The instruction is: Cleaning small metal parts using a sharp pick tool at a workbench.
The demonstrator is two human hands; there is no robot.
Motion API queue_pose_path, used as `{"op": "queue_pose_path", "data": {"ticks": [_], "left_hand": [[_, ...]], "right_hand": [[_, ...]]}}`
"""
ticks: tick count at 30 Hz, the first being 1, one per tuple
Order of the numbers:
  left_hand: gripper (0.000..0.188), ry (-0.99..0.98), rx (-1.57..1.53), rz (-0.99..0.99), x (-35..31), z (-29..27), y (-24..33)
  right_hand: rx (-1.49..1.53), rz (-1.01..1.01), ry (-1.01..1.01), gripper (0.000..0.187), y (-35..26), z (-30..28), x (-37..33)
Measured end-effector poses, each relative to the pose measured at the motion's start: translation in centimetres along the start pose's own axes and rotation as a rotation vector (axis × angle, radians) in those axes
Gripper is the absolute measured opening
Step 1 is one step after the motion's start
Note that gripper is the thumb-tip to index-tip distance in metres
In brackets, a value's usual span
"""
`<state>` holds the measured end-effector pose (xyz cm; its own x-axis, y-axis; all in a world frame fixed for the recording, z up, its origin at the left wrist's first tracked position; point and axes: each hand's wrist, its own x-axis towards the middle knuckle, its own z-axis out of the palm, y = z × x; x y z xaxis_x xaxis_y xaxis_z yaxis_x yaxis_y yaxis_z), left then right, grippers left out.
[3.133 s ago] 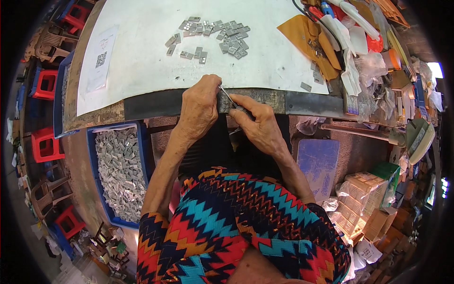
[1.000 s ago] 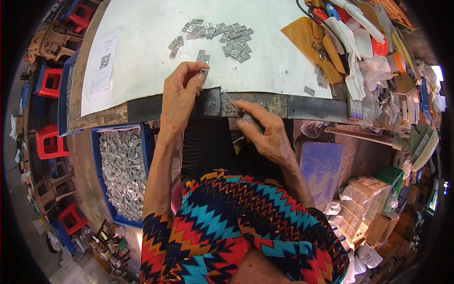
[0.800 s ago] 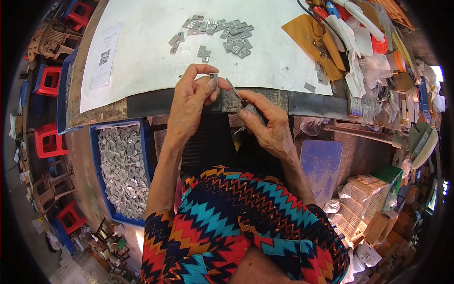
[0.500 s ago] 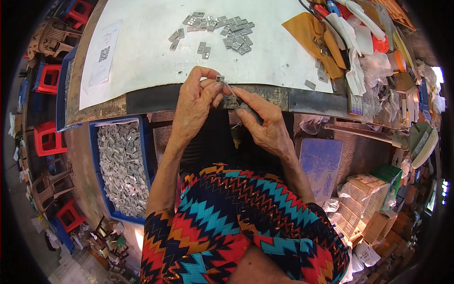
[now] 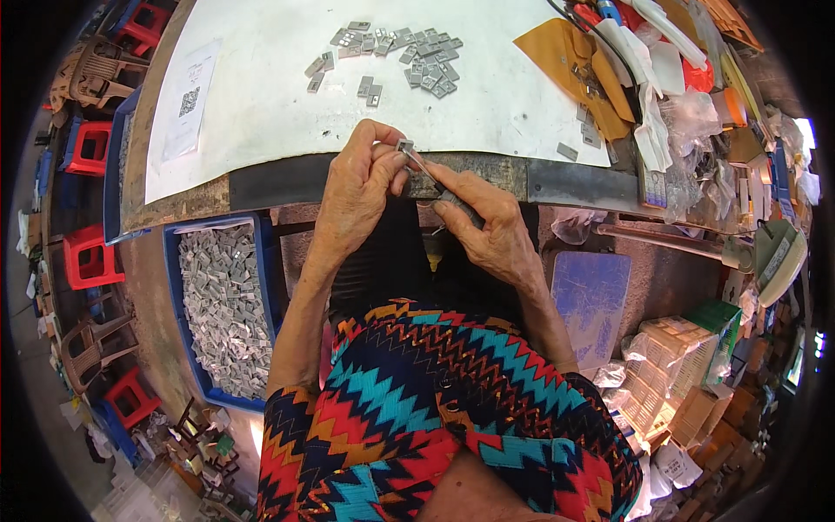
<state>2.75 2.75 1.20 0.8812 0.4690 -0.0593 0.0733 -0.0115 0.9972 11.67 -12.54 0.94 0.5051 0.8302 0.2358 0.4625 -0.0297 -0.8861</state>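
Between thumb and fingers, my left hand (image 5: 358,187) pinches a small grey rectangular part (image 5: 404,145) just above the table's near edge. My right hand (image 5: 489,217) is wrapped round the dark handle of a thin metal-bladed tool (image 5: 421,165), whose exact kind I cannot make out. The blade's tip meets the grey part or lies right against it. Farther off on the white sheet (image 5: 270,96) lies a loose group of similar grey parts (image 5: 426,65), some with openings in them.
Left below the table stands a blue tray (image 5: 184,348) heaped with grey parts. At the table's right are an orange-brown sheet (image 5: 565,65), plastic bags (image 5: 691,122) and a lamp (image 5: 778,265). A blue-topped stool (image 5: 591,300) stands below right, near a woven basket (image 5: 661,370).
Both hands hold almost the same pose, with the blade still at the grey part. The table view has shifted slightly; the loose parts lie where they were.
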Motion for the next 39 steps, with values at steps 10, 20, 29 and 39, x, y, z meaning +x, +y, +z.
{"op": "queue_pose_path", "data": {"ticks": [10,20,29,39], "left_hand": [[0.012,-0.019,0.006,-0.015,-0.1,0.0,0.8],[0.011,-0.003,0.125,-0.002,-0.1,-0.1,0.4],[0.01,0.084,0.364,0.148,-0.2,0.7,0.1],[0.015,0.165,0.573,0.407,-0.3,0.9,-0.2]], "right_hand": [[-0.009,0.061,-0.047,0.042,-0.3,-0.3,0.2],[-0.043,0.055,-0.055,0.04,-0.3,-0.3,0.2],[-0.025,0.047,-0.023,0.037,-0.1,0.3,0.0],[0.145,0.089,-0.025,0.036,-1.0,0.8,0.1]]}}
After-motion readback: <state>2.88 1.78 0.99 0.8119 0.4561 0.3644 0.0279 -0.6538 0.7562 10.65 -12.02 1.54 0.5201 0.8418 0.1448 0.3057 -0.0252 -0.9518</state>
